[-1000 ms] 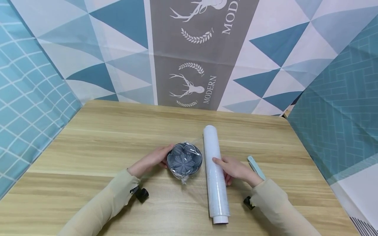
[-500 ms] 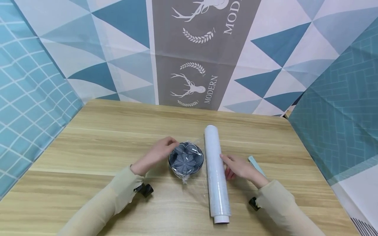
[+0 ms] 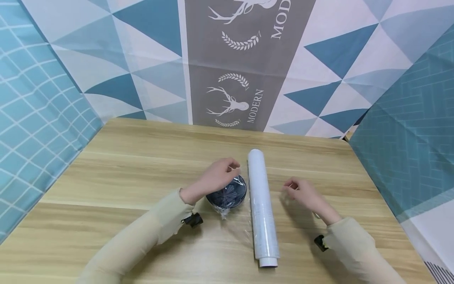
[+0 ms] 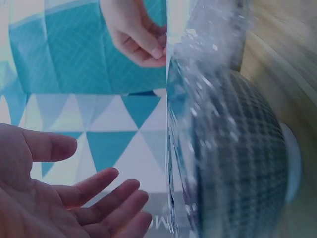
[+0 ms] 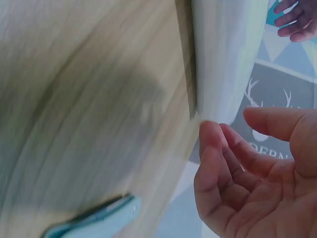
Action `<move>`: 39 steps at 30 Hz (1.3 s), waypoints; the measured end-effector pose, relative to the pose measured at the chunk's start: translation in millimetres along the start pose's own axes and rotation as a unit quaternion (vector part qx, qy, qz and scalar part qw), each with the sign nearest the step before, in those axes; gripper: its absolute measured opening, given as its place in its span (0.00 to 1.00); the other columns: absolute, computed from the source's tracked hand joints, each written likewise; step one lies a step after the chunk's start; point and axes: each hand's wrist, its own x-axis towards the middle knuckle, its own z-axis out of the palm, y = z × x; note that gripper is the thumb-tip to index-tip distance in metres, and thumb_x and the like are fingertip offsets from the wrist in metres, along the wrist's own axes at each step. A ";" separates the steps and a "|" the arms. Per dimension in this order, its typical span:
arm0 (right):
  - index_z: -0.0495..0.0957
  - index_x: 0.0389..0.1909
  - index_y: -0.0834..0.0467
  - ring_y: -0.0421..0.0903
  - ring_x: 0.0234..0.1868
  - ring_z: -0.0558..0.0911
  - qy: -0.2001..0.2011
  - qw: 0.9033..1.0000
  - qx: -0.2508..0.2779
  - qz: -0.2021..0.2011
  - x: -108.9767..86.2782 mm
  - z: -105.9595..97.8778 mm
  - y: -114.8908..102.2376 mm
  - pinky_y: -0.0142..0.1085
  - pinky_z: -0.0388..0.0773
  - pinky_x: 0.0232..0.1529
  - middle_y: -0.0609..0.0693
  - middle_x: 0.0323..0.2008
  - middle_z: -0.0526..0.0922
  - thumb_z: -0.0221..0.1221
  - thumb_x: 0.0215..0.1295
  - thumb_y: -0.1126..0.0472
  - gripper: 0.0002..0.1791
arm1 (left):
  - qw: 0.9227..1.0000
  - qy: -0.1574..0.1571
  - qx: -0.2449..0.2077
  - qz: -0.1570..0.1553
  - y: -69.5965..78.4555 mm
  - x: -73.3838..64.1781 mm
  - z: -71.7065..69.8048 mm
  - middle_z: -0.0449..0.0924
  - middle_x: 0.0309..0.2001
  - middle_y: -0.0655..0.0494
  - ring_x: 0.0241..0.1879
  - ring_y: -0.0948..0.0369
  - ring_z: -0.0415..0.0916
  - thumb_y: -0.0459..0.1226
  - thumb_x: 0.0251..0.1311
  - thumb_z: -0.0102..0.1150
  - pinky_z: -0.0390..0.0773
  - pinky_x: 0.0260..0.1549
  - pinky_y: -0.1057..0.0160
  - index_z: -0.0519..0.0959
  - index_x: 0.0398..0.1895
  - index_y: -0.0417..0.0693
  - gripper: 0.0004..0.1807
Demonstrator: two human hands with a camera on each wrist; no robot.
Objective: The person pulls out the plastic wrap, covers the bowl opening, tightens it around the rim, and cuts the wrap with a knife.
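A dark blue bowl (image 3: 227, 198) stands on the table with clear cling film stretched across its top and bunched at its near side. My left hand (image 3: 217, 176) hovers over the bowl's far left part and hides some of it. In the left wrist view its fingers (image 4: 106, 191) are spread and relaxed, apart from the bowl's wrapped side (image 4: 237, 158). A long roll of cling film (image 3: 261, 209) lies just right of the bowl, a loose sheet running between them. To the roll's right, my right hand (image 3: 306, 195) is raised above the table, fingers loosely bent and holding nothing.
A slim light-blue tool shaped like a utility knife (image 5: 101, 218) lies on the wooden table (image 3: 149, 157) below my right hand, mostly hidden in the head view. Patterned cloth walls (image 3: 156, 79) stand behind and at both sides.
My left hand has left the bowl's left side and risen rightward over it. My right hand has let go of the cling film roll and moved right. Bowl and roll stay put.
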 end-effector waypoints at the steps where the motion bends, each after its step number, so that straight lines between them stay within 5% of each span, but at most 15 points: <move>1: 0.74 0.44 0.63 0.46 0.29 0.76 0.005 1.000 -0.013 0.002 -0.7 -2.3 0.8 0.35 0.71 0.27 0.56 0.34 0.78 0.53 0.64 0.56 0.15 | 1.000 -0.008 0.001 0.001 3.1 1.8 2.4 0.75 0.51 0.46 0.50 0.53 0.73 0.42 0.63 0.46 0.71 0.50 0.56 0.72 0.52 0.40 0.19; 9: 0.74 0.43 0.64 0.46 0.30 0.75 0.020 0.997 -0.078 0.014 -3.8 -12.6 11.2 0.37 0.70 0.27 0.56 0.35 0.78 0.53 0.63 0.56 0.15 | 0.999 -0.047 0.020 0.010 16.6 10.7 25.8 0.77 0.47 0.50 0.48 0.56 0.74 0.42 0.63 0.47 0.73 0.46 0.61 0.73 0.50 0.42 0.17; 26: 0.66 0.51 0.71 0.53 0.35 0.75 0.009 0.990 -0.117 0.072 -5.2 -19.6 33.5 0.41 0.72 0.29 0.65 0.40 0.74 0.52 0.63 0.57 0.23 | 0.986 -0.064 0.135 0.073 52.9 22.6 60.0 0.76 0.47 0.54 0.46 0.61 0.74 0.42 0.62 0.45 0.73 0.43 0.66 0.71 0.54 0.45 0.19; 39: 0.65 0.47 0.73 0.51 0.33 0.75 0.003 0.991 -0.096 0.090 -4.1 -12.5 47.2 0.40 0.73 0.30 0.65 0.38 0.75 0.59 0.55 0.60 0.24 | 0.980 -0.093 0.163 0.065 67.2 26.6 78.4 0.76 0.49 0.55 0.46 0.63 0.74 0.44 0.63 0.45 0.74 0.40 0.67 0.71 0.56 0.48 0.21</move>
